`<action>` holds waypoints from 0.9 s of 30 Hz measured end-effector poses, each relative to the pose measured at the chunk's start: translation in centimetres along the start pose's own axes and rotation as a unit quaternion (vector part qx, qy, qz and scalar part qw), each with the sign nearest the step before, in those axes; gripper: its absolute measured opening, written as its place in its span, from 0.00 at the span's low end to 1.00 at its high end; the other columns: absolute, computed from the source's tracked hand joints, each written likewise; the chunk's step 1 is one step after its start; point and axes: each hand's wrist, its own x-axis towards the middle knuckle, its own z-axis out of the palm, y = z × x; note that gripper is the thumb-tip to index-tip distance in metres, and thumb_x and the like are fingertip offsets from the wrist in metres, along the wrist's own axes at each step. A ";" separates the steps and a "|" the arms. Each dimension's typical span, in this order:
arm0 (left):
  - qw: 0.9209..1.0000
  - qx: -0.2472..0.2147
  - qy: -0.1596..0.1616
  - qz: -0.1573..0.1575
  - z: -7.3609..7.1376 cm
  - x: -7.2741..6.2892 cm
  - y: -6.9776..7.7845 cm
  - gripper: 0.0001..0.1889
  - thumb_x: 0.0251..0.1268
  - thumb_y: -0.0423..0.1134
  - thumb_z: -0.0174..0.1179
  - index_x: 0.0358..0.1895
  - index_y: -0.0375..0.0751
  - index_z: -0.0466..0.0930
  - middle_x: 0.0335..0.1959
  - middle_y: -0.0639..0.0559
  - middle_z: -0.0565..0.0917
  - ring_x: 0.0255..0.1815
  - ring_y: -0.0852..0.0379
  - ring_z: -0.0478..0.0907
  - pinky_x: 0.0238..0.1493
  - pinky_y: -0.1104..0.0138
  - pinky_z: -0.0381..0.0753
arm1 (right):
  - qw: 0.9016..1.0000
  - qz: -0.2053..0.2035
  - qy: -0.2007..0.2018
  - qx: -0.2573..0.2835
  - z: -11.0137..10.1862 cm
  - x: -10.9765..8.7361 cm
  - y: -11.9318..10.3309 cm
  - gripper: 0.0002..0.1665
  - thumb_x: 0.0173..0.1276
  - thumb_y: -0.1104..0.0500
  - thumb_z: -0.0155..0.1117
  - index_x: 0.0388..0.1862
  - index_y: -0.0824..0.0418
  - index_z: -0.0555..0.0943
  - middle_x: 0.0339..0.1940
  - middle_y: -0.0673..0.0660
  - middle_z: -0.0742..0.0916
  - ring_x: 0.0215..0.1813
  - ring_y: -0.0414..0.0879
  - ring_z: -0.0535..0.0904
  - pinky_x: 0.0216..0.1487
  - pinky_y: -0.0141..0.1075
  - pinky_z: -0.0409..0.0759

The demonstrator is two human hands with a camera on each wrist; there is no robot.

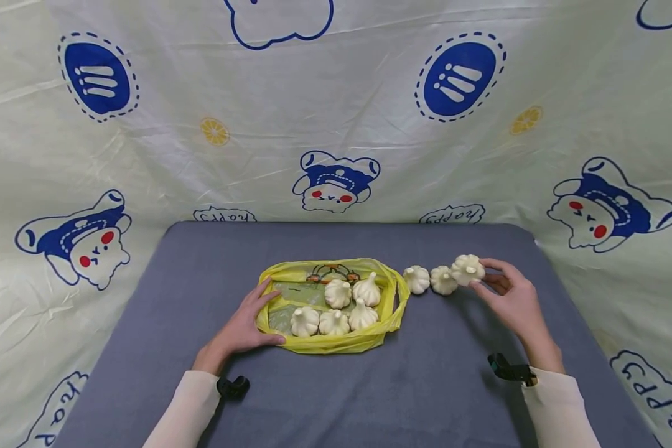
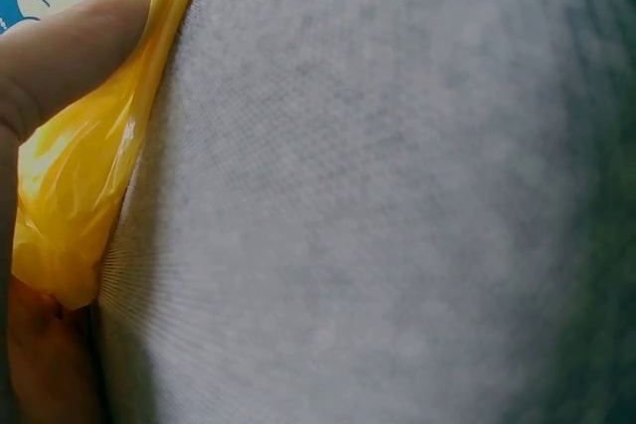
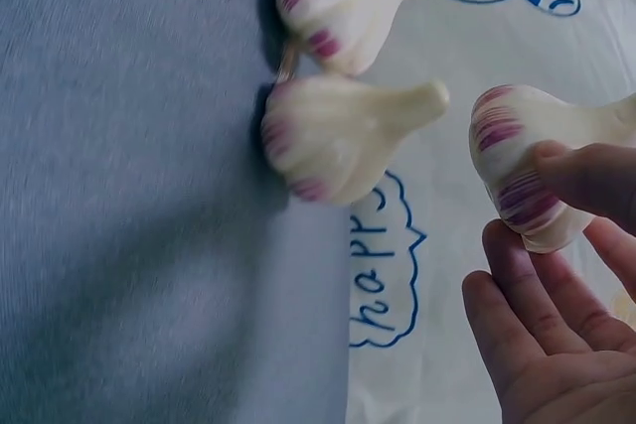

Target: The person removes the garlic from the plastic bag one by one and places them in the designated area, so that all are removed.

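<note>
A yellow plastic bag (image 1: 338, 345) lies with its mouth spread wide on the table, several white garlic bulbs (image 1: 334, 323) inside it. My left hand (image 1: 245, 322) grips the bag's left side, thumb at the near rim and fingers at the far rim. In the left wrist view the thumb (image 2: 75, 52) lies against the yellow film. With thumb and fingers my right hand (image 1: 509, 298) pinches a garlic bulb (image 3: 527, 166), raised above the table. Just left of it, two more bulbs stand side by side: one (image 1: 416, 280) close to the bag, the other (image 1: 443, 280) nearer the hand.
The grey-blue cloth-covered table (image 1: 201, 261) ends at a pale printed curtain (image 1: 336, 93) that hangs behind it and along both sides. Dark wrist cameras are strapped on both wrists, below white sleeves (image 1: 560, 407).
</note>
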 end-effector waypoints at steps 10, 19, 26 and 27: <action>1.000 0.000 -0.004 -0.010 0.1 -0.2 0.1 0.53 0.48 0.58 0.80 0.78 0.46 0.66 0.86 0.46 0.48 0.85 0.35 0.44 0.75 0.31 0.55 | 0.999 0.036 0.007 -0.007 -1.3 0.2 2.9 0.30 0.70 0.60 0.72 0.68 0.65 0.76 0.58 0.54 0.81 0.47 0.18 0.76 0.46 0.12 0.75; 1.000 -0.005 0.000 -0.004 0.0 -0.2 -0.1 0.52 0.48 0.58 0.80 0.78 0.46 0.66 0.86 0.46 0.48 0.85 0.35 0.44 0.75 0.31 0.55 | 0.996 0.078 -0.011 -0.041 -1.0 0.2 4.7 0.30 0.73 0.53 0.69 0.68 0.63 0.75 0.62 0.67 0.82 0.45 0.16 0.74 0.41 0.12 0.74; 1.000 -0.001 -0.003 -0.009 0.1 -0.1 -0.2 0.53 0.49 0.59 0.79 0.79 0.46 0.65 0.87 0.47 0.47 0.85 0.36 0.43 0.75 0.31 0.55 | 0.994 0.097 -0.019 -0.049 -0.3 0.3 6.1 0.30 0.73 0.52 0.69 0.69 0.63 0.75 0.64 0.69 0.82 0.44 0.15 0.72 0.38 0.13 0.73; 1.000 0.000 -0.003 -0.009 0.2 -0.1 -0.2 0.53 0.49 0.59 0.79 0.79 0.46 0.65 0.87 0.47 0.47 0.85 0.36 0.43 0.75 0.31 0.55 | 0.994 0.096 -0.019 -0.049 -0.2 0.3 6.3 0.30 0.73 0.52 0.69 0.69 0.63 0.75 0.64 0.69 0.82 0.44 0.14 0.72 0.38 0.13 0.73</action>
